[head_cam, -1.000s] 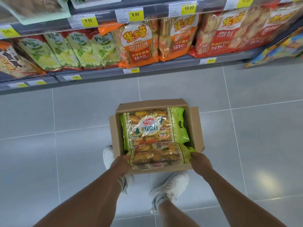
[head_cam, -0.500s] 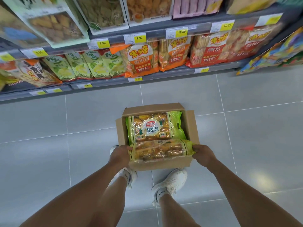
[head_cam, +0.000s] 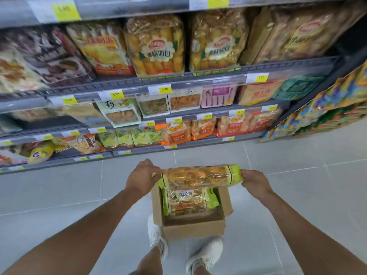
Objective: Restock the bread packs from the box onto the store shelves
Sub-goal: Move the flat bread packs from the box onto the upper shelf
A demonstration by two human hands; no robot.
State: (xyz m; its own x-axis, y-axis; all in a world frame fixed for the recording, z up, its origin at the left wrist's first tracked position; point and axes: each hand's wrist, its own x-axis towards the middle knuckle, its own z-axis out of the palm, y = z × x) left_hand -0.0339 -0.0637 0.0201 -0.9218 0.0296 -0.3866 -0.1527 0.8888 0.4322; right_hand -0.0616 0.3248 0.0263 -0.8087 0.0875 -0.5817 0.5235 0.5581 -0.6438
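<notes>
Holding, left hand (head_cam: pixel 142 176): my fingers pinch the left end seal of the raised bread pack (head_cam: pixel 200 175).
Raised bread pack: carried level between my hands, above the box (head_cam: pixel 194 228) and clear of it.
Box: on the floor at my feet, with a spare pack (head_cam: pixel 188 199) lying inside.
Right hand (head_cam: pixel 256 182): my fingertips pinch the right end seal.
Destination, as judged: the upper shelf (head_cam: pixel 178 80), where matching bread packs (head_cam: pixel 155 44) stand upright.
Risk one: both grips are on thin film ends only, so a seal could slip and the pack drop onto the box.
Risk two: pushing it in flat may topple the standing packs.
</notes>
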